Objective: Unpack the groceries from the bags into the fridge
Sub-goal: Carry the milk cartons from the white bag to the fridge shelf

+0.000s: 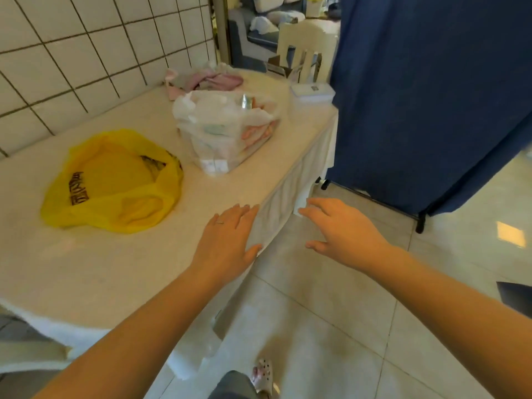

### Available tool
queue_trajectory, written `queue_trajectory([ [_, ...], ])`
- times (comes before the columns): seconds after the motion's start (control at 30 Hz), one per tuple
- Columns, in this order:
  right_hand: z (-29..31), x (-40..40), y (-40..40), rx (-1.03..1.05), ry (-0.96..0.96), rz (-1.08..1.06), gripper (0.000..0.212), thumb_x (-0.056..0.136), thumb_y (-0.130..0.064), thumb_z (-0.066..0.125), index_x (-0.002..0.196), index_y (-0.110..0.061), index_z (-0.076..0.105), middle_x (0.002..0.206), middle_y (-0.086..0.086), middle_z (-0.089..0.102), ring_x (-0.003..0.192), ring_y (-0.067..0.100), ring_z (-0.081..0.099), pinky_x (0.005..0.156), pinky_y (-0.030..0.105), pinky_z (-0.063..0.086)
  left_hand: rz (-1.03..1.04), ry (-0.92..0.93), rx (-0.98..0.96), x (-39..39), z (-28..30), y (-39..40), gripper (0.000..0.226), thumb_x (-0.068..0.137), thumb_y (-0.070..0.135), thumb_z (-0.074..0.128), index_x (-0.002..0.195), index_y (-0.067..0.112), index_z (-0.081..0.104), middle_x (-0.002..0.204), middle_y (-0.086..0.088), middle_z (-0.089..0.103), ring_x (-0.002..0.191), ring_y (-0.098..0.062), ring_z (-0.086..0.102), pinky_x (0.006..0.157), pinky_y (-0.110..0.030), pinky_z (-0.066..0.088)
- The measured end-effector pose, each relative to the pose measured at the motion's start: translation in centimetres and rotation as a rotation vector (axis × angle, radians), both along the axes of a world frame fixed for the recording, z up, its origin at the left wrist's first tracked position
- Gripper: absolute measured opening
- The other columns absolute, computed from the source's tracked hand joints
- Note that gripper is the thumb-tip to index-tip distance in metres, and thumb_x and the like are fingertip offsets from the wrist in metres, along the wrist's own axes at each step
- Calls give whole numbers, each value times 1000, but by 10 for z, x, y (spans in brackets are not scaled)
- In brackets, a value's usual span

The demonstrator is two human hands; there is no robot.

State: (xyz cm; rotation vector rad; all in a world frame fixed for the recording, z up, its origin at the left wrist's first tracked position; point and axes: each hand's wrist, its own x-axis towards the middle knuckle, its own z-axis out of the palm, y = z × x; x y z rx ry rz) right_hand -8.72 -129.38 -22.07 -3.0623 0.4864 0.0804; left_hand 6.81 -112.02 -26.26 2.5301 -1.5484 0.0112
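A yellow plastic bag [115, 182] with dark print lies slumped and flat on the white table [72, 269]. Behind it a clear white bag [227, 131] stands full, with a can and packets showing through. My left hand [227, 240] hovers flat over the table's right edge, fingers spread, holding nothing. My right hand [342, 226] is out over the floor beside the table, fingers apart and empty. Both hands are a short way in front of the bags. No fridge is in view.
A pile of pink cloth [213, 80] and a white lidded box [312, 92] sit at the table's far end. A white chair [308, 50] stands beyond. A blue curtain [431, 96] on a rack hangs at the right. A tiled wall [72, 53] borders the table.
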Motion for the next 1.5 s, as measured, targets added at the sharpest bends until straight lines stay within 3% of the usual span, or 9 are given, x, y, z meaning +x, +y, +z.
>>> queue_trajectory([
  [0.23,1,85,-104,45,-48,60,67,84,-43,63,142,-20,36,151,6,29,135,25,31,105,37,34,80,-9,-39,79,12,-95,73,91,52,47,149,21,15,153,-3,25,140,-21,24,114,-38,21],
  [0.4,0,157,-195,72,-60,166,66,89,-44,56,146,-26,27,155,-2,18,139,18,21,106,35,33,204,-60,-45,128,14,-160,72,88,49,53,146,16,27,148,-7,35,137,-26,32,111,-43,30],
  [0.53,7,217,-266,65,-31,272,66,89,-45,56,145,-26,26,154,0,19,140,19,19,108,34,27,351,-51,-45,157,16,-211,71,88,49,53,146,18,26,149,-5,34,138,-24,30,112,-40,28],
  [0.73,22,304,-337,80,-87,479,65,83,-40,65,139,-22,40,146,1,35,133,20,32,101,34,36,538,-73,-32,194,25,-257,69,89,48,52,147,21,24,150,-3,32,140,-23,25,115,-43,18],
  [0.87,19,361,-350,137,-115,561,63,80,-35,69,136,-21,44,144,1,38,129,23,37,99,40,40,618,-111,-45,223,29,-266,68,86,43,60,143,16,34,145,-7,42,136,-26,33,111,-48,26],
  [1.03,11,422,-340,149,-74,640,56,89,-36,58,140,-23,39,149,-1,31,136,21,29,109,35,28,665,-157,-41,272,28,-266,70,85,44,60,142,12,36,143,-11,43,136,-29,34,109,-51,26],
  [1.3,-9,489,-311,155,-40,678,53,93,-40,48,142,-29,30,134,-2,49,121,22,48,89,36,42,593,-83,93,348,23,-271,76,89,60,40,149,21,14,156,1,16,145,-17,5,116,-49,2],
  [1.43,-24,516,-295,194,133,728,61,90,-41,51,143,-30,22,106,3,64,93,30,61,72,39,51,609,-26,150,357,16,-267,66,89,62,37,144,25,32,143,2,44,135,-16,36,114,-53,1],
  [1.5,-34,527,-285,211,207,766,60,91,-40,50,143,-29,22,103,5,62,89,31,61,70,38,50,599,-110,76,355,10,-259,52,88,56,40,127,25,55,110,2,67,103,-18,63,111,-58,16],
])
